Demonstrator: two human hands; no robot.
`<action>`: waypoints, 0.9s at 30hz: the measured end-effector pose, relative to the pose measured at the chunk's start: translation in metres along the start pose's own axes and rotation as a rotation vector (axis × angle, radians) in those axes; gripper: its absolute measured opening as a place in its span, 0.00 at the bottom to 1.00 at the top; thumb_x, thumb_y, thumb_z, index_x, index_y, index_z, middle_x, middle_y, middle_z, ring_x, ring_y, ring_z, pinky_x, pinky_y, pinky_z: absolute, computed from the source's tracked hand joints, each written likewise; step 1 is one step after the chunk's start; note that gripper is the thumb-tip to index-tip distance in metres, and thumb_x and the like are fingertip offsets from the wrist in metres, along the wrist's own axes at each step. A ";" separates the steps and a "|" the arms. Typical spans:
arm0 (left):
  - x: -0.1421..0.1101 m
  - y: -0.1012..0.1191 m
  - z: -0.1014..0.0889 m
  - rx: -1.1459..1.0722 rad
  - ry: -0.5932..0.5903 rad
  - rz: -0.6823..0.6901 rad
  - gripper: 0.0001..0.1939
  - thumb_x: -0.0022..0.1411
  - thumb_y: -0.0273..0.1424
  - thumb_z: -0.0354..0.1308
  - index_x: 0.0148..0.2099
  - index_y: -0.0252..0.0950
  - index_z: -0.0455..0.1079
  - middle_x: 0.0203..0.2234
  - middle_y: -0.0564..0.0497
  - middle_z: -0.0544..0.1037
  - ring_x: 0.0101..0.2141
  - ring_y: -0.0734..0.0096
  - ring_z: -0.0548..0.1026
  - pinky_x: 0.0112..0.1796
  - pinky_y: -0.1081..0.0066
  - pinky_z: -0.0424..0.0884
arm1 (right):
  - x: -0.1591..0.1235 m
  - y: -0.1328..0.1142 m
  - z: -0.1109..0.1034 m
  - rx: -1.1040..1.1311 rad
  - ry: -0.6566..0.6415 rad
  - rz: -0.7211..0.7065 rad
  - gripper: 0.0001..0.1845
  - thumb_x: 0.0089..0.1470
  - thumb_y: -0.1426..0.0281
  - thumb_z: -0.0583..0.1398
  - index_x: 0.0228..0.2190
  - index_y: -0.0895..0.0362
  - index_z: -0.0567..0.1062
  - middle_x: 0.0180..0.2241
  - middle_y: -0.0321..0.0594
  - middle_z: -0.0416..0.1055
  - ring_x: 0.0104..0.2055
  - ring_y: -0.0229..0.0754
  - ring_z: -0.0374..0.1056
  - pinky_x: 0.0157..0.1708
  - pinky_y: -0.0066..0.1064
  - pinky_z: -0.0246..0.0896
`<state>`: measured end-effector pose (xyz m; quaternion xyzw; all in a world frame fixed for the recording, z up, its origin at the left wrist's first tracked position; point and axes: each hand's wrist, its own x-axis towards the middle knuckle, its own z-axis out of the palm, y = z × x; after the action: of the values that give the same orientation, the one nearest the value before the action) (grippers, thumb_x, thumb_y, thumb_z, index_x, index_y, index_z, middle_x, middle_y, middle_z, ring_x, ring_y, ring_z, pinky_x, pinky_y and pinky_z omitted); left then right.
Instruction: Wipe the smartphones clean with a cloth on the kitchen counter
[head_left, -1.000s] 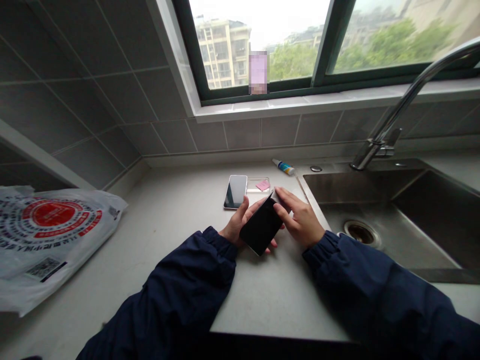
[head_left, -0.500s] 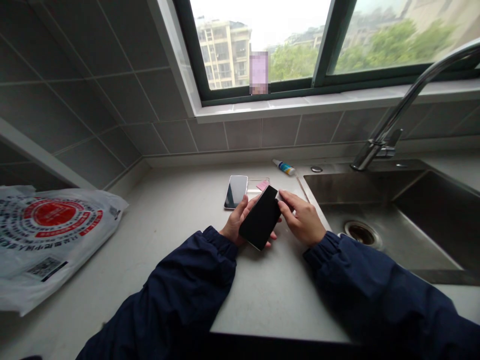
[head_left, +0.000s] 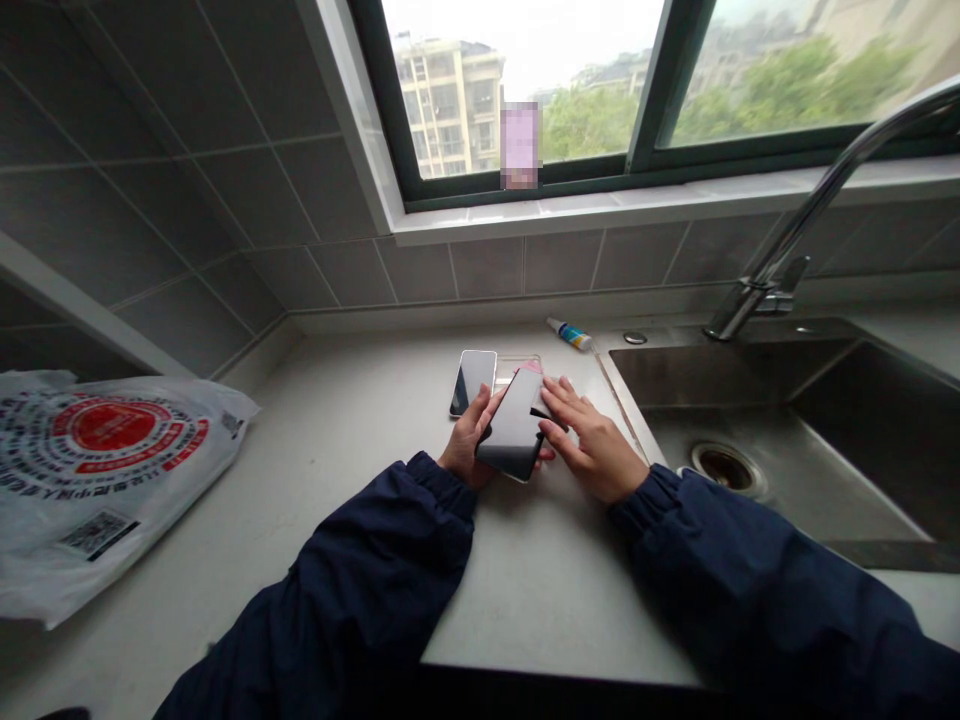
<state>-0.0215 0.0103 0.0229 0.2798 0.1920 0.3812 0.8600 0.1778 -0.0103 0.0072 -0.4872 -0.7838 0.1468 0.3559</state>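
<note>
A black-screened smartphone (head_left: 511, 430) lies tilted in my left hand (head_left: 466, 440), whose thumb rests along its left edge and whose fingertips show beyond the right edge. Pale light reflects off the screen. My right hand (head_left: 596, 440) is at the phone's upper right, fingers and thumb closed around something small and pale at the screen's edge; what it is I cannot make out. Just behind, a second phone (head_left: 472, 382) lies face up on the counter. Beside that one is a clear phone case (head_left: 532, 360) with a pink piece (head_left: 528, 367) in it, both partly hidden by the held phone.
A blue and white tube (head_left: 570, 334) lies toward the back of the white counter (head_left: 360, 430). On the right are a steel sink (head_left: 810, 440) and a chrome tap (head_left: 780, 230). A printed white plastic bag (head_left: 127, 480) lies at the left. A window (head_left: 585, 100) is ahead.
The held phone has tilted, and its screen has gone from black to reflecting light. My right hand has shifted slightly along its upper right edge. The pink piece is more covered.
</note>
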 end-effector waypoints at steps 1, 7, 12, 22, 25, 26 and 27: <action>0.000 0.000 0.001 0.000 0.012 0.017 0.34 0.71 0.50 0.42 0.71 0.37 0.57 0.51 0.35 0.78 0.38 0.53 0.82 0.39 0.57 0.80 | 0.000 -0.001 0.000 0.010 -0.009 -0.015 0.28 0.66 0.61 0.54 0.64 0.57 0.67 0.68 0.50 0.57 0.73 0.58 0.45 0.66 0.63 0.47; 0.000 0.001 0.003 -0.039 0.108 0.097 0.36 0.72 0.52 0.39 0.70 0.32 0.59 0.48 0.35 0.79 0.43 0.54 0.81 0.46 0.57 0.77 | -0.005 -0.014 -0.004 0.087 -0.045 -0.155 0.23 0.67 0.62 0.53 0.61 0.52 0.71 0.64 0.48 0.64 0.70 0.58 0.53 0.65 0.68 0.46; 0.000 0.001 0.006 -0.104 0.111 0.127 0.41 0.71 0.55 0.37 0.69 0.27 0.59 0.49 0.32 0.78 0.46 0.52 0.80 0.51 0.55 0.72 | -0.010 -0.024 -0.007 0.125 -0.033 -0.270 0.20 0.65 0.65 0.58 0.56 0.53 0.75 0.60 0.48 0.71 0.68 0.56 0.58 0.66 0.63 0.44; -0.001 0.001 -0.001 -0.094 -0.014 -0.044 0.48 0.67 0.60 0.32 0.67 0.24 0.61 0.46 0.32 0.79 0.45 0.48 0.80 0.49 0.55 0.73 | -0.014 -0.034 -0.012 0.153 -0.110 -0.493 0.22 0.60 0.67 0.62 0.56 0.55 0.75 0.57 0.47 0.75 0.67 0.53 0.60 0.71 0.53 0.33; 0.000 0.000 -0.002 -0.074 -0.003 -0.069 0.48 0.67 0.61 0.33 0.66 0.24 0.64 0.44 0.34 0.80 0.45 0.50 0.80 0.49 0.58 0.73 | -0.015 -0.036 -0.011 0.135 -0.163 -0.508 0.25 0.59 0.66 0.62 0.58 0.55 0.73 0.58 0.48 0.74 0.67 0.52 0.60 0.71 0.52 0.33; 0.001 0.000 -0.003 -0.066 0.004 -0.083 0.48 0.67 0.61 0.33 0.66 0.25 0.64 0.44 0.34 0.81 0.46 0.50 0.80 0.49 0.58 0.73 | -0.015 -0.037 -0.010 0.127 -0.178 -0.512 0.26 0.59 0.66 0.62 0.59 0.55 0.72 0.58 0.48 0.73 0.67 0.52 0.60 0.71 0.52 0.33; 0.001 0.001 -0.003 -0.059 0.014 -0.090 0.48 0.67 0.61 0.32 0.66 0.25 0.64 0.44 0.35 0.81 0.46 0.50 0.80 0.50 0.58 0.73 | -0.015 -0.037 -0.010 0.119 -0.192 -0.514 0.27 0.59 0.65 0.62 0.59 0.55 0.72 0.59 0.48 0.73 0.67 0.52 0.60 0.71 0.53 0.32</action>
<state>-0.0228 0.0126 0.0207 0.2428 0.1993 0.3494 0.8827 0.1646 -0.0427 0.0295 -0.2343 -0.9018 0.1428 0.3338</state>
